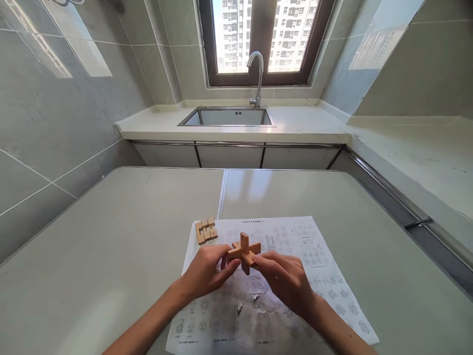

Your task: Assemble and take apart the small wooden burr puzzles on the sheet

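Observation:
Between my two hands, a wooden burr puzzle (244, 252) of crossed notched sticks is held just above a printed sheet (288, 236). My left hand (207, 270) pinches the end of a stick on the left side. On the right, the fingers of my right hand (284, 276) close on the stick that points toward me. One stick stands upright at the top, with a small mark on its face. Several loose notched wooden pieces (206, 230) lie side by side at the sheet's upper left corner, beyond my left hand.
The sheet, printed with small diagrams, lies on a pale table (111, 246) with a seam (222, 192) down its middle. Torn spots show near the sheet's centre. Behind the table are a counter (306, 118), a sink (232, 116) and a faucet (260, 79) under a window.

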Tool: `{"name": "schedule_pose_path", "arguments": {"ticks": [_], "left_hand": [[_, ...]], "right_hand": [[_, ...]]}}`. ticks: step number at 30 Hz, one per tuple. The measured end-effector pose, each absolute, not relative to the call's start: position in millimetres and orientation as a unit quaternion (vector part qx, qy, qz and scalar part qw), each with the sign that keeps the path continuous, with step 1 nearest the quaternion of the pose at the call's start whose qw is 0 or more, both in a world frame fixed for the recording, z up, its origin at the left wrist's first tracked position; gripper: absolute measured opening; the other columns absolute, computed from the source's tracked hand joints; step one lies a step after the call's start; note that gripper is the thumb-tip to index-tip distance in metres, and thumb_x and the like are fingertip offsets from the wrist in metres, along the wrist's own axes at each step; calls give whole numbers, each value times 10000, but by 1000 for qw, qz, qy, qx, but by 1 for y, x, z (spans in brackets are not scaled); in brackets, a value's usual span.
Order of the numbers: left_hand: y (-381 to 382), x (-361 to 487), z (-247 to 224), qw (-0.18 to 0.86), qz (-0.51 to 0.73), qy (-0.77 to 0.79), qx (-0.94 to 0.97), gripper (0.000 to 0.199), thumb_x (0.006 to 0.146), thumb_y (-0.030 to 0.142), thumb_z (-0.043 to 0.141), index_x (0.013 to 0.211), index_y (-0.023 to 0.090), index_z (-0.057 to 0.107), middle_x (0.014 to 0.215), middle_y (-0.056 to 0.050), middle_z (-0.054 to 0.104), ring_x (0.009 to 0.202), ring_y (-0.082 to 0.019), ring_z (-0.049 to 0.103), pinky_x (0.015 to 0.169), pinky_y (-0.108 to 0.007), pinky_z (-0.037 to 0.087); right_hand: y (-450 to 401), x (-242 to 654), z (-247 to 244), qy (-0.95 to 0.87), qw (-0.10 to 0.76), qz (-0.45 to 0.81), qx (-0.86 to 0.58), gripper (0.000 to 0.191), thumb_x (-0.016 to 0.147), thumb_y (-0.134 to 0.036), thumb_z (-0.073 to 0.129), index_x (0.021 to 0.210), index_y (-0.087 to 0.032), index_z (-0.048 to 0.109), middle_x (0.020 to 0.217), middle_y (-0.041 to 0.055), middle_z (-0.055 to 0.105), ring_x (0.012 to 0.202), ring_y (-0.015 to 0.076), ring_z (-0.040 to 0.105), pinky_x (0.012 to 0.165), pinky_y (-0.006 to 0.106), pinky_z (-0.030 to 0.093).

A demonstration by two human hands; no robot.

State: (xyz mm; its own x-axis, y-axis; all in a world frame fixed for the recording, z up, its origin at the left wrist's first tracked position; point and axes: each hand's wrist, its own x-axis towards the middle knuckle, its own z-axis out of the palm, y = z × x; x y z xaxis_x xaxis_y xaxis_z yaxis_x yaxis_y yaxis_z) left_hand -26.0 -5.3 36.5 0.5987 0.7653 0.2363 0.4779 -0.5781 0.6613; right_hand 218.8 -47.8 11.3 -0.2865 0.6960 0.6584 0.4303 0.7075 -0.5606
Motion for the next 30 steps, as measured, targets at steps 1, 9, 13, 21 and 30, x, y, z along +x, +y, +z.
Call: {"name": "schedule_pose_path", "arguments": {"ticks": [1,9,13,21,30], "left_hand": [[-7,-25,35,273,259,361,853,300,1089,360,489,888,215,656,704,-2,638,593,-147,557,588,-284,423],[-9,-24,26,177,326,370,852,176,1068,231,526,937,208,641,682,22,612,557,-124,518,550,-263,395],[-10,-21,26,118,340,320,876,107,1042,146,559,1031,212,643,698,28,634,573,-121,539,556,-251,399],[-8,-20,26,28,347,287,893,92,995,111,621,997,202,613,700,30,640,582,-127,535,555,-256,386],[-7,-21,29,-25,347,269,898,96,979,136,647,927,205,605,694,22,665,588,-138,580,591,-273,421]], "right_hand": [[-50,216,10,-788,474,161,-360,182,1070,-160,564,1152,-258,694,944,49,816,750,152,754,661,262,569],[-54,201,13,-563,405,610,-384,375,1054,-579,547,955,-218,541,794,24,725,479,112,611,475,232,465],[-54,195,10,-476,361,729,-333,489,1008,-679,562,876,-210,522,685,3,679,395,92,529,382,204,346],[-58,191,-1,-400,411,746,-338,429,989,-600,653,851,-205,560,457,-97,493,301,63,340,347,202,256],[-62,187,-6,-372,439,741,-347,398,1001,-559,661,845,-208,554,482,-92,505,317,61,373,344,189,248]]}}
